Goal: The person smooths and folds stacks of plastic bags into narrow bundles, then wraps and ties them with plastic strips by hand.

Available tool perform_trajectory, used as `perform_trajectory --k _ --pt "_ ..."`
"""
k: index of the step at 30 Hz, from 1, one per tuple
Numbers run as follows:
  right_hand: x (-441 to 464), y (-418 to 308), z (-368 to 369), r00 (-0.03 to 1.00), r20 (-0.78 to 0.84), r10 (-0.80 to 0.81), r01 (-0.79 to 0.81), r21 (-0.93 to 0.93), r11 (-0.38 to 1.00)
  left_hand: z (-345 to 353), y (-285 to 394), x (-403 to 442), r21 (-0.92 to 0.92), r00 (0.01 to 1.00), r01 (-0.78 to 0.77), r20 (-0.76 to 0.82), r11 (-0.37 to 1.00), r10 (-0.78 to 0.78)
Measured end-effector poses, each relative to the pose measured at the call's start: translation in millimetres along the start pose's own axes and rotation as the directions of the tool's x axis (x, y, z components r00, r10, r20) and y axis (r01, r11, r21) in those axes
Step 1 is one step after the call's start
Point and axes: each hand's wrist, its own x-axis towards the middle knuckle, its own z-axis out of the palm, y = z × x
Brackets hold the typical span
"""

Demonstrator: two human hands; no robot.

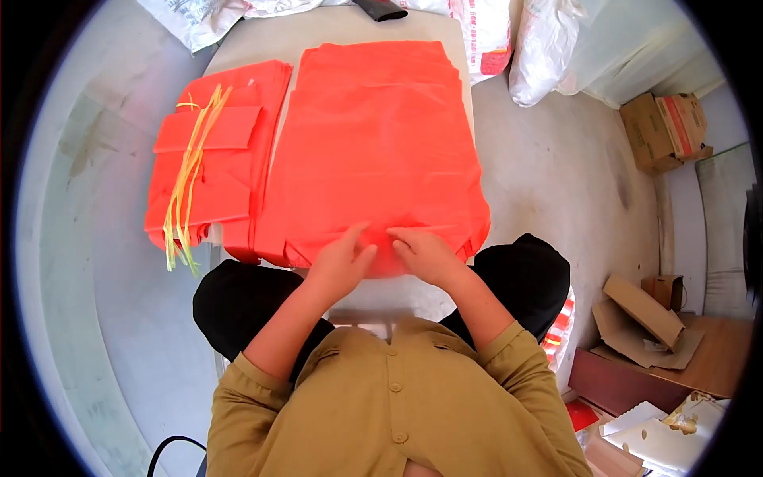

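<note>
A stack of flat red sheets of thin, cloth-like material (pixel 381 135) lies on the table in front of me. My left hand (pixel 343 261) rests at the stack's near edge, its fingers stretched forward and thumb apart. Opposite it, my right hand (pixel 427 256) touches the same edge, its fingers pointing inward and thumb spread from them. The red material between the two hands looks blurred. To the left sits a second pile of folded red pieces (pixel 203 179), with a bundle of yellow strings (pixel 189 179) lying across it.
White printed sacks (pixel 485 36) and a white plastic bag (pixel 544 52) stand beyond the table (pixel 262 36). A dark object (pixel 381 9) lies at its far edge. Cardboard boxes (pixel 664 131) are at the right wall, and an opened carton (pixel 644 326) lies on a brown surface at lower right.
</note>
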Motion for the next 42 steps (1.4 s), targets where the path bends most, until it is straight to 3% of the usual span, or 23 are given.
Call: perform_trajectory --k 2,5,9,12,15,21,27,33,36,42 --pt "1 4 2 1.0 -0.008 -0.005 0.005 0.021 1.0 6 -5 3 -0.117 0.997 0.06 0.047 0.991 -0.055" --pt "-1 4 2 0.998 -0.055 -0.004 0.006 0.039 0.999 14 -13 -3 -0.009 0.985 -0.169 0.021 0.986 0.169" --pt "-17 -13 -7 0.988 -0.125 -0.087 0.085 -0.026 0.996 18 -25 -8 0.23 0.854 -0.512 0.034 0.828 0.519" --pt "-29 6 -13 0.912 -0.044 -0.409 0.372 -0.336 0.866 17 -26 -13 0.474 0.798 -0.565 0.108 0.675 0.593" --pt "-46 9 -20 0.868 0.095 -0.487 0.408 -0.698 0.589 20 -34 -11 0.585 0.72 -0.62 0.157 0.523 0.676" --pt "-45 48 6 0.817 -0.027 -0.576 0.319 -0.811 0.491 30 -54 -11 0.736 0.638 -0.58 0.145 0.349 0.756" --pt "-41 39 11 0.846 -0.006 -0.533 0.323 -0.789 0.523 30 -59 -11 0.743 0.624 -0.575 0.127 0.343 0.771" --pt "-49 18 7 0.906 0.109 -0.41 0.363 -0.699 0.616 26 -51 -14 0.661 0.687 -0.577 0.075 0.479 0.723" --pt "-54 1 12 0.904 0.083 -0.421 0.385 -0.587 0.712 25 -46 -15 0.603 0.704 -0.579 0.03 0.549 0.71" --pt "-28 18 29 0.758 -0.172 -0.63 0.485 -0.497 0.719 22 -42 -11 0.442 0.738 -0.584 -0.062 0.681 0.672"
